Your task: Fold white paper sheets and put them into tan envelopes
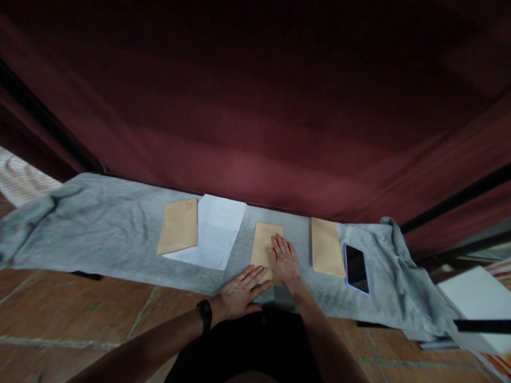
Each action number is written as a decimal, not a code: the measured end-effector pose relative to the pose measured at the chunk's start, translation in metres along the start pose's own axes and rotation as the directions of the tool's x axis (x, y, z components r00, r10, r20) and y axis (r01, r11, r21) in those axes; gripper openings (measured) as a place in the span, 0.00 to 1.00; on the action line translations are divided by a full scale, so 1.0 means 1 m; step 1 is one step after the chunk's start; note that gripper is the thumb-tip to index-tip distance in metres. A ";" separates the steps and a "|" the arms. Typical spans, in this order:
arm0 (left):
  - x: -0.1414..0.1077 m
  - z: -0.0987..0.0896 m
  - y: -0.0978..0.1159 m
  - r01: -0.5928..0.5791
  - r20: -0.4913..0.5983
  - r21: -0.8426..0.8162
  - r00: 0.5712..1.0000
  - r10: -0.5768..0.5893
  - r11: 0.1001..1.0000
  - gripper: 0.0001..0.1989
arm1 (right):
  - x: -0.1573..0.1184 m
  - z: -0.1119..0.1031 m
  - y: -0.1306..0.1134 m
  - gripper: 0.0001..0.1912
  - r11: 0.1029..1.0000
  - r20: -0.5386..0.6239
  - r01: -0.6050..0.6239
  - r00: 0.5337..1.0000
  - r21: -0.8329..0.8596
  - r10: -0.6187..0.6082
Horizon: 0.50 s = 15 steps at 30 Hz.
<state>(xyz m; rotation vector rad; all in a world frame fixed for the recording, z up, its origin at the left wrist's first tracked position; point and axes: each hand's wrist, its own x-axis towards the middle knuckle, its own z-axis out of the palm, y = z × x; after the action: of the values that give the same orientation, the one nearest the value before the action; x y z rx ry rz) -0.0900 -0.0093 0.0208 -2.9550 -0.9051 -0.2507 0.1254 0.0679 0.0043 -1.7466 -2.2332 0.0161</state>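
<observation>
A tan paper envelope point(261, 244) lies in front of me on the grey cloth. My right hand point(284, 259) rests flat on its right side, fingers stretched out. Near its lower left edge, my left hand point(241, 291) lies with fingers spread, the fingertips touching the envelope; a dark band is on that wrist. Off to the left, another tan envelope point(179, 226) with a red mark at its top corner partly covers white paper sheets point(219, 229). To the right of my right hand lies a further stack of tan envelopes point(327, 247).
A phone point(356, 268) with a pale purple edge lies right of the envelope stack. Grey cloth point(99, 223) covers the long narrow surface. Dark red fabric point(255, 143) rises behind it. A white board point(475, 298) stands at the far right, above the tiled floor point(80, 319).
</observation>
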 end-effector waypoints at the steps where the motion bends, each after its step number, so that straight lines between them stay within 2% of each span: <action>1: 0.000 0.000 0.000 -0.001 0.000 -0.002 1.000 0.001 1.000 0.42 | 0.002 0.001 0.001 0.28 1.000 0.002 -0.016 1.000 -0.002 0.016; 5: 0.000 -0.001 0.000 -0.006 0.004 -0.018 1.000 0.006 1.000 0.41 | 0.005 0.003 -0.007 0.28 1.000 -0.018 -0.014 1.000 -0.007 0.013; 11: 0.000 -0.001 -0.001 -0.004 0.003 -0.066 1.000 0.004 0.998 0.38 | 0.010 0.010 -0.025 0.27 0.980 0.066 0.200 0.978 0.010 -0.200; 15: -0.001 0.006 -0.001 -0.009 -0.016 -0.090 1.000 0.007 0.996 0.39 | 0.017 0.015 -0.021 0.27 0.984 0.072 0.181 0.981 -0.008 -0.180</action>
<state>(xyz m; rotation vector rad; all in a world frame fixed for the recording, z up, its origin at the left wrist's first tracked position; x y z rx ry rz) -0.0904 -0.0087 0.0145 -3.0331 -0.9035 -0.3221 0.0984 0.0814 -0.0016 -1.5669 -2.4404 0.0231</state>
